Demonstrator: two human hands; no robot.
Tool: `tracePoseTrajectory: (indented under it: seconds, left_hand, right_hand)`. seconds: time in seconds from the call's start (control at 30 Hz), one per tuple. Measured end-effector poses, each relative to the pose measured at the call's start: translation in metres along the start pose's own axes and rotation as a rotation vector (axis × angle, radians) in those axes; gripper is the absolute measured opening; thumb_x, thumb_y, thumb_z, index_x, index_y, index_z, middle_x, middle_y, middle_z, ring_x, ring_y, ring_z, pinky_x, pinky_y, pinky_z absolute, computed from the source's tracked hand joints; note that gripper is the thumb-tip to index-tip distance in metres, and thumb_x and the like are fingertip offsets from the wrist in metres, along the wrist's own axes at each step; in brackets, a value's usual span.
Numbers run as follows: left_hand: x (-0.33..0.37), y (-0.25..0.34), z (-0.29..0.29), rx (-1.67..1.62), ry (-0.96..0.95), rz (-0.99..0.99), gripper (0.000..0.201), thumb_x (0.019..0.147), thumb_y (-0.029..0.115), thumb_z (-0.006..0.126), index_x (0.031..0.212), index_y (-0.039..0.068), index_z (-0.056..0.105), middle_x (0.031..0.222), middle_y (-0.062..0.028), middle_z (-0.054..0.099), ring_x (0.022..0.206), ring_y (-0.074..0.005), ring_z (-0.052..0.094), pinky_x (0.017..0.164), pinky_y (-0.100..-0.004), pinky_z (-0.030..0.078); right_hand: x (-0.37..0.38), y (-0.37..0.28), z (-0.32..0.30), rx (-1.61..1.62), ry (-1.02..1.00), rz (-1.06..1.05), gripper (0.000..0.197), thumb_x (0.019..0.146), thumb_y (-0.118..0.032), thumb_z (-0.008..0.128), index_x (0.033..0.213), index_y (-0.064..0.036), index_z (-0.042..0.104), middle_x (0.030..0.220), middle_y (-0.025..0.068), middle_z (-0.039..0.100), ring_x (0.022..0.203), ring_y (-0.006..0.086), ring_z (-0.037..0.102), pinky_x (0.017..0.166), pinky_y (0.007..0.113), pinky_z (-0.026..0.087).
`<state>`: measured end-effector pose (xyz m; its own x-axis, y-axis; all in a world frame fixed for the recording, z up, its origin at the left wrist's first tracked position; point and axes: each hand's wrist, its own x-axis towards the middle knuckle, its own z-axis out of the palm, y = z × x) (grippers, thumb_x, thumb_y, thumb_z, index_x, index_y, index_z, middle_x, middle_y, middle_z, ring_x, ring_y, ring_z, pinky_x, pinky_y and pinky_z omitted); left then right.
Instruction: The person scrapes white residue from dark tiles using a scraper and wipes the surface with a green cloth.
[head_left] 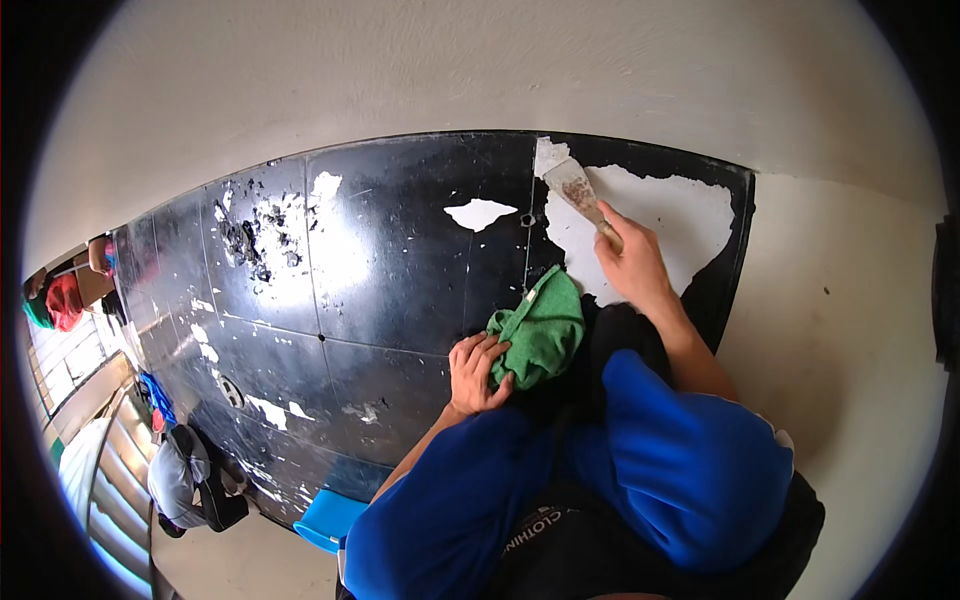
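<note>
My right hand is closed round the handle of a scraper with a wide, stained metal blade. The blade's edge meets the black surface near its far edge, beside a small pale patch. Under and right of the scraper spreads a large white patch with ragged edges, where the black coating is gone. My left hand grips a bunched green cloth over the black surface, left of my knees. A smaller white patch shows left of the blade.
A pale wall borders the surface's far edge. Peeled spots and thin seams mark its left part. A blue plastic object stands at the near edge. At the far left a person in grey bends low near a railing.
</note>
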<state>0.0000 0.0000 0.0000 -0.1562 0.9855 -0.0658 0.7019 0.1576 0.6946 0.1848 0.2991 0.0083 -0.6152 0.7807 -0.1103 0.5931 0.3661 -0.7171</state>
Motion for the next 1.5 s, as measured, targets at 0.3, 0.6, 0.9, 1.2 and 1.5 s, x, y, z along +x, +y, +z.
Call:
tracePoseTrajectory:
  seconds: [0.3,0.6,0.9,1.2,1.5]
  left_hand:
    - [0.046,0.003,-0.025,-0.054,-0.096,-0.021,0.045,0.079,0.032,0.068,0.116,0.005,0.067,0.121,-0.0141,0.065,0.118,-0.0348,0.055,0.105,-0.0500,0.037]
    - [0.064,0.017,-0.025,-0.318,0.080,-0.048,0.023,0.079,-0.002,0.066,0.101,0.002,0.068,0.105,-0.0134,0.070,0.100,-0.0341,0.065,0.092,-0.0424,0.051]
    - [0.015,0.017,0.003,-0.169,0.188,-0.181,0.022,0.079,0.000,0.066,0.101,0.004,0.067,0.110,-0.0115,0.069,0.107,-0.0341,0.062,0.097,-0.0435,0.047]
    - [0.018,0.008,-0.005,-0.194,0.119,-0.154,0.024,0.076,-0.001,0.065,0.100,0.003,0.066,0.110,-0.0124,0.069,0.106,-0.0348,0.061,0.095,-0.0440,0.048]
    - [0.023,0.003,-0.005,-0.169,0.085,-0.126,0.024,0.078,0.002,0.068,0.102,0.004,0.067,0.110,-0.0115,0.069,0.107,-0.0346,0.061,0.095,-0.0432,0.049]
  right_hand:
    - [0.030,-0.076,0.015,1.324,-0.278,0.697,0.063,0.095,-0.011,0.070,0.149,-0.0022,0.038,0.095,0.0114,0.063,0.074,0.0252,0.071,0.067,0.036,0.059]
    - [0.040,-0.034,0.054,1.651,-0.376,0.808,0.030,0.105,-0.038,0.051,0.101,-0.0078,0.052,0.072,0.0130,0.065,0.058,0.0298,0.067,0.049,0.039,0.052]
    - [0.056,-0.053,0.063,1.624,0.021,0.768,0.033,0.109,-0.029,0.046,0.125,0.0003,0.049,0.079,0.0077,0.057,0.059,0.0191,0.054,0.054,0.033,0.044]
    - [0.077,-0.062,0.073,1.778,0.074,0.917,0.031,0.111,-0.032,0.040,0.120,-0.0040,0.051,0.071,0.0008,0.040,0.054,0.0173,0.043,0.051,0.031,0.034]
    - [0.085,-0.065,0.069,1.625,0.111,0.878,0.029,0.110,-0.028,0.043,0.118,-0.0014,0.053,0.069,0.0020,0.042,0.052,0.0186,0.045,0.049,0.033,0.035]
